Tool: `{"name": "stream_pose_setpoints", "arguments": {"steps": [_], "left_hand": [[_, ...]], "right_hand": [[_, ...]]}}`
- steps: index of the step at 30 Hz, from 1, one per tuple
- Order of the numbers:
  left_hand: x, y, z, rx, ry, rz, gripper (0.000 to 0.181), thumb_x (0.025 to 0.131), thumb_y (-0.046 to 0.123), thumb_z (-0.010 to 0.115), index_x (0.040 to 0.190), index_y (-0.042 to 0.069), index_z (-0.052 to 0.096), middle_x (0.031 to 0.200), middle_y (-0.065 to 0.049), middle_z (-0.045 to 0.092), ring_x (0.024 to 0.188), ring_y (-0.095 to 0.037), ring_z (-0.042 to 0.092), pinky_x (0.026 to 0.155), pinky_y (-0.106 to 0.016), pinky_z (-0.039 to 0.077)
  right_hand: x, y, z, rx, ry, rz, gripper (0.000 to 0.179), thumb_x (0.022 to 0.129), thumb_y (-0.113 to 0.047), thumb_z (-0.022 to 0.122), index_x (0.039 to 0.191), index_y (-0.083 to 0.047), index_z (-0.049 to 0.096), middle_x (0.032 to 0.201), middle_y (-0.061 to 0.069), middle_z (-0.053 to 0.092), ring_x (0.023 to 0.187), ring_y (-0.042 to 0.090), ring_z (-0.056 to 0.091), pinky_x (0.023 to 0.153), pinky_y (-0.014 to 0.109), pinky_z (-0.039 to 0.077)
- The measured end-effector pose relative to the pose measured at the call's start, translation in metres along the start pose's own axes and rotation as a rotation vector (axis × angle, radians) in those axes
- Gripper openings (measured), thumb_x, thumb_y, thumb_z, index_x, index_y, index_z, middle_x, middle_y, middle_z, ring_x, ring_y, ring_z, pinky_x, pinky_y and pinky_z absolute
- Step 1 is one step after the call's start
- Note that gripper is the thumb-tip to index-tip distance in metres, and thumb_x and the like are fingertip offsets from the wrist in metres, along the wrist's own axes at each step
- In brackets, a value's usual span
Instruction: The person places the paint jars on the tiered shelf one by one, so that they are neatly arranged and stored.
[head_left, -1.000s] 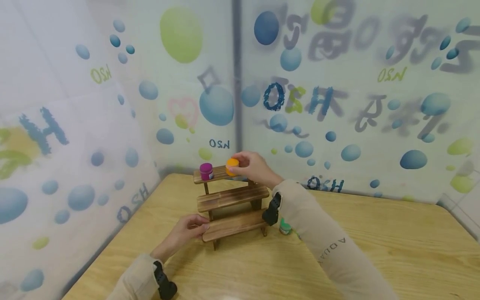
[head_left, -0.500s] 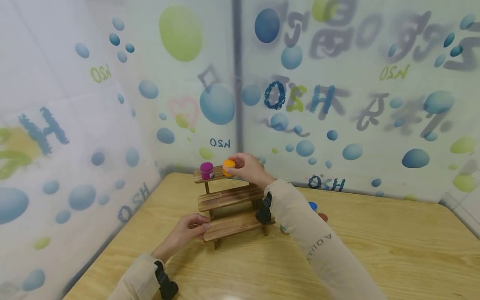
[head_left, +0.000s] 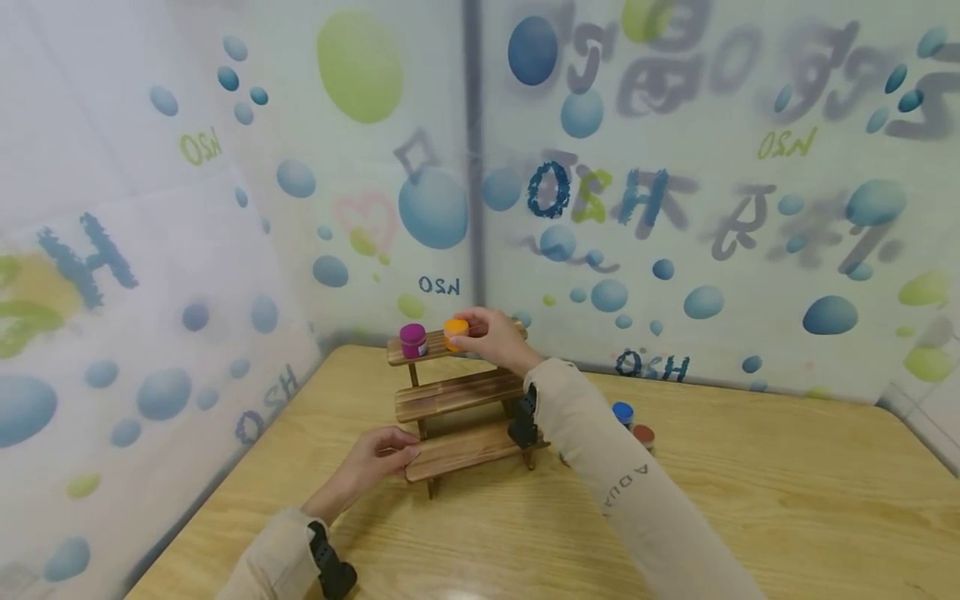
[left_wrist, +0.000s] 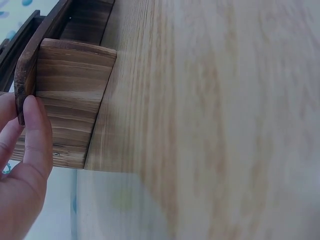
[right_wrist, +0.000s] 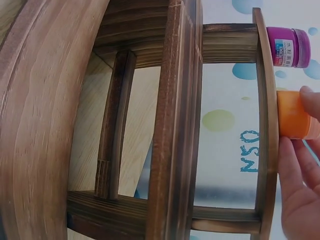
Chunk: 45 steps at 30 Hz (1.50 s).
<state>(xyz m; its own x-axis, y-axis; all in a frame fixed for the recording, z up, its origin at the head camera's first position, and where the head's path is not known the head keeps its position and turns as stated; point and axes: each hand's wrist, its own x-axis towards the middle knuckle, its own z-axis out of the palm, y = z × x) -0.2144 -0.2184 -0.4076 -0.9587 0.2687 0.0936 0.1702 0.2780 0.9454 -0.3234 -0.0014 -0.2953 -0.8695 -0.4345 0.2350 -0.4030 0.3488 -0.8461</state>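
In the head view we see a three-tiered wooden stand (head_left: 468, 392) on a table (head_left: 480, 542), set toward the table's far left corner. Our right hand (head_left: 497, 337) comes in from the right and holds an orange jar (head_left: 454, 335) between thumb and fingers at the top shelf, left of that shelf's middle. The orange jar is upright, just right of a purple jar (head_left: 413, 341), which stands near the shelf's left end. Our left hand (head_left: 375, 457) is lower and nearer us, well apart from the orange jar, gripping the left end of the lowest shelf. Right of the stand, beyond our right sleeve (head_left: 637, 475), a blue jar (head_left: 622, 413) and a reddish-brown jar (head_left: 643, 436) stand on the table, partly hidden.

In the left wrist view, our left thumb and fingers pinch the end of a shelf board between them, close to its corner.

In the right wrist view, our right thumb and fingers are around the orange jar. Its base meets the top shelf's edge in sight; we cannot tell whether the shelf bears its weight. The purple jar is apart from our fingers, its label showing.
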Motion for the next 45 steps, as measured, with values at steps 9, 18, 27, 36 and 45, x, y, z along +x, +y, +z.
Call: {"name": "stream_pose_setpoints", "arguments": {"steps": [9, 18, 27, 36, 45], "left_hand": [[0.002, 0.000, 0.001, 0.017, 0.007, 0.005, 0.028, 0.085, 0.012, 0.060, 0.102, -0.009, 0.056, 0.101, -0.020, 0.058, 0.083, -0.017, 0.056, 0.066, -0.026, 0.050], [0.002, -0.002, 0.001, 0.018, 0.003, 0.010, 0.026, 0.085, 0.011, 0.059, 0.101, -0.010, 0.056, 0.101, -0.020, 0.057, 0.081, -0.015, 0.056, 0.066, -0.026, 0.050], [0.001, -0.002, 0.001, 0.022, -0.006, 0.015, 0.027, 0.085, 0.011, 0.059, 0.102, -0.009, 0.056, 0.102, -0.021, 0.057, 0.080, -0.015, 0.057, 0.065, -0.026, 0.050], [0.001, 0.000, 0.001, 0.032, -0.006, 0.025, 0.027, 0.086, 0.013, 0.059, 0.102, -0.009, 0.057, 0.103, -0.021, 0.057, 0.081, -0.017, 0.056, 0.066, -0.026, 0.050], [0.001, -0.002, 0.000, 0.020, -0.003, 0.023, 0.026, 0.086, 0.011, 0.059, 0.102, -0.009, 0.056, 0.102, -0.021, 0.057, 0.081, -0.015, 0.056, 0.065, -0.026, 0.050]], "right_hand": [[-0.002, -0.002, 0.000, -0.012, 0.023, -0.008, 0.039, 0.080, -0.014, 0.066, 0.116, -0.002, 0.054, 0.099, 0.012, 0.061, 0.089, 0.020, 0.057, 0.073, 0.026, 0.048], [-0.001, 0.001, 0.003, 0.008, 0.040, -0.002, 0.039, 0.079, -0.016, 0.067, 0.114, -0.003, 0.054, 0.098, 0.011, 0.061, 0.089, 0.020, 0.057, 0.071, 0.027, 0.048], [-0.001, 0.001, 0.003, 0.034, 0.035, 0.024, 0.041, 0.078, -0.016, 0.068, 0.115, -0.005, 0.053, 0.100, 0.010, 0.060, 0.091, 0.020, 0.056, 0.074, 0.027, 0.048], [-0.006, -0.002, -0.003, 0.042, 0.005, 0.042, 0.051, 0.080, -0.020, 0.067, 0.125, -0.010, 0.047, 0.111, 0.010, 0.056, 0.100, 0.020, 0.053, 0.080, 0.032, 0.046], [-0.012, -0.003, -0.017, 0.023, -0.030, 0.012, 0.046, 0.083, -0.023, 0.063, 0.124, -0.008, 0.047, 0.113, 0.011, 0.055, 0.101, 0.021, 0.053, 0.081, 0.030, 0.046]]}}
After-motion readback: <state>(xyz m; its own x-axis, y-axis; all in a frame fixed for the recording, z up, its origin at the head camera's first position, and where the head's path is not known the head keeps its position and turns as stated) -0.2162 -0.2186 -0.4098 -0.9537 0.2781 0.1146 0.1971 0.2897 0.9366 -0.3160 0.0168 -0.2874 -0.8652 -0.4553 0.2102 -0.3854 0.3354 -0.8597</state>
